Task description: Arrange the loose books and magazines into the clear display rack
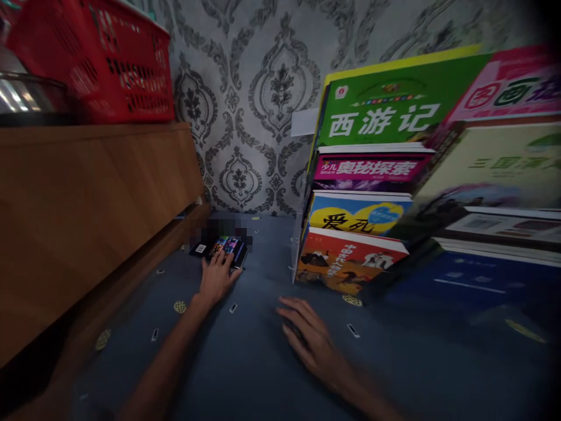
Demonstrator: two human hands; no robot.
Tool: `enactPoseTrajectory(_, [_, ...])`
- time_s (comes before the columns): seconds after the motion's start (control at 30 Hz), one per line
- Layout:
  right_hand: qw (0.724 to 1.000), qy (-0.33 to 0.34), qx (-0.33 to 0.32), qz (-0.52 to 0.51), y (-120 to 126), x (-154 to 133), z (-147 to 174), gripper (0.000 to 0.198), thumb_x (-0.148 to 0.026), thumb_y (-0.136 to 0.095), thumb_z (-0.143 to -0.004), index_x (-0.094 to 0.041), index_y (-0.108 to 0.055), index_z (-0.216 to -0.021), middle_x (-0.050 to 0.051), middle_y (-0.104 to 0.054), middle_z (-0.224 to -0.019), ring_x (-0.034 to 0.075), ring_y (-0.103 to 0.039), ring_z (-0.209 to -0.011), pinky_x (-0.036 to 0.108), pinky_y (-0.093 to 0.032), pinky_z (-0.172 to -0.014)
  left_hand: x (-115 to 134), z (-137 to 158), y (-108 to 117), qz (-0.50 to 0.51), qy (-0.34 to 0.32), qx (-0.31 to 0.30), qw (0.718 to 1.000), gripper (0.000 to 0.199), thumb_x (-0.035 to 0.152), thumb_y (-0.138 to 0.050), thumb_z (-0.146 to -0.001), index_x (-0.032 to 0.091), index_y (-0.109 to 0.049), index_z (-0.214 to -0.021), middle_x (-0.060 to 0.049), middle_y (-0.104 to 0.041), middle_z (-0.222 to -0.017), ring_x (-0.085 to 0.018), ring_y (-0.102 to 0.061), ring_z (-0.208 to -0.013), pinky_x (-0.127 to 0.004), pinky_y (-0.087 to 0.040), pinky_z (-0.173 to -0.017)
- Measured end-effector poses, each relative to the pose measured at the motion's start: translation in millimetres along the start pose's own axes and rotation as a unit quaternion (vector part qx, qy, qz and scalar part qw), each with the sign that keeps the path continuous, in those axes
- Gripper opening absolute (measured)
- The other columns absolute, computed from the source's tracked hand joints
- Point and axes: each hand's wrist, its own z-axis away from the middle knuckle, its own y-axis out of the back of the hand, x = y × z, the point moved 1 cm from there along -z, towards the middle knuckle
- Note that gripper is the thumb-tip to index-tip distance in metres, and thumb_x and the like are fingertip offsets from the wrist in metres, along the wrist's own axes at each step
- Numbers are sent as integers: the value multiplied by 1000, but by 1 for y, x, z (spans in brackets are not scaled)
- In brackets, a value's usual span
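Note:
My left hand (217,273) reaches far forward, palm down, its fingers spread flat over the near part of a dark book (239,250). That book has a colourful picture and a white barcode patch on its cover, and it lies on the blue surface near the wall. The thumb rests by the book's near right edge. Blurred blocks hide whatever is just behind the book. My right hand (309,333) hovers over the blue surface (258,362), fingers apart and slightly bent, with nothing in it. It is in front of a rack of upright books (350,257).
At left runs a wooden cabinet (100,216), with a red plastic basket (131,76) and a shiny metal pot (30,96) on top. A patterned wall (245,117) closes off the back. The tiered books, including a green one (381,111), stand at right.

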Motion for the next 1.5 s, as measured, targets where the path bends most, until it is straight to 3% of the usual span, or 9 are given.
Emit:
enactPoseTrajectory(0.2, [1000,-10,7,-18,-4,10,8,32,-26,-55,-96,-30,-62,-127,9,-69,-125,24,-66,-116,44,-58,-95,29,38,4,-46,-106,47,992,64,61,-57,-89,13,-59,-131,-24,-66,-124,-37,-58,-121,-60,-34,-110])
enactPoseTrajectory(0.43, [1000,3,-8,-16,-2,4,8,31,-28,-52,-98,-25,-61,-128,11,-66,-128,24,-63,-120,44,-55,-100,89,108,11,-58,-256,73,962,75,69,-42,-91,4,-61,-121,-21,-73,-102,-31,-66,-104,-52,-40,-107])
enactPoseTrajectory(0.6, [1000,-7,-16,-7,-9,3,12,33,-26,-46,-100,-23,-60,-130,12,-66,-131,24,-60,-125,45,-53,-104,116,134,27,-30,-311,77,947,49,54,-47,-97,9,-65,-104,-14,-74,-94,-24,-69,-87,-39,-51,-87])
enactPoseTrajectory(0.7, [998,-11,-46,36,-20,11,19,38,-25,-43,-100,-20,-59,-133,14,-63,-137,27,-56,-132,50,-51,-107,116,126,34,31,-289,28,956,28,36,-47,-100,16,-65,-92,-7,-72,-84,-21,-68,-85,-36,-52,-83])
enactPoseTrajectory(0.8, [993,-23,-81,87,-30,20,25,42,-26,-42,-99,-15,-59,-136,18,-61,-140,30,-54,-134,53,-49,-108,106,113,31,61,-233,-7,970,20,27,-48,-99,16,-64,-104,-9,-73,-107,-23,-67,-105,-40,-52,-92])
enactPoseTrajectory(0.93, [987,-38,-109,109,-37,23,29,46,-27,-40,-99,-15,-55,-141,17,-56,-145,30,-49,-139,55,-45,-111,82,99,20,62,-167,-39,983,38,31,-49,-99,15,-52,-133,-13,-59,-143,-24,-51,-137,-51,-39,-114])
enactPoseTrajectory(1.13, [984,-50,-123,120,-36,22,28,48,-25,-38,-98,-18,-53,-143,15,-55,-147,28,-47,-141,56,-42,-114,39,84,17,8,-28,-51,998,47,37,-43,-101,12,-47,-141,-18,-49,-150,-29,-46,-141,-59,-37,-114])
enactPoseTrajectory(1.37, [963,-52,-243,99,-48,-26,-21,45,-23,-38,-100,-13,-54,-141,16,-53,-149,25,-42,-144,50,-32,-120,27,84,7,-2,-44,-9,999,46,33,-36,-102,12,-49,-140,-18,-52,-148,-29,-47,-140,-55,-40,-112])
enactPoseTrajectory(1.5, [960,-60,-258,94,-59,-39,-43,50,-32,-39,-102,-8,-48,-145,19,-44,-154,27,-34,-149,52,-25,-123,25,85,4,0,-65,-1,998,46,30,-33,-102,9,-49,-139,-18,-53,-147,-30,-47,-140,-55,-40,-112])
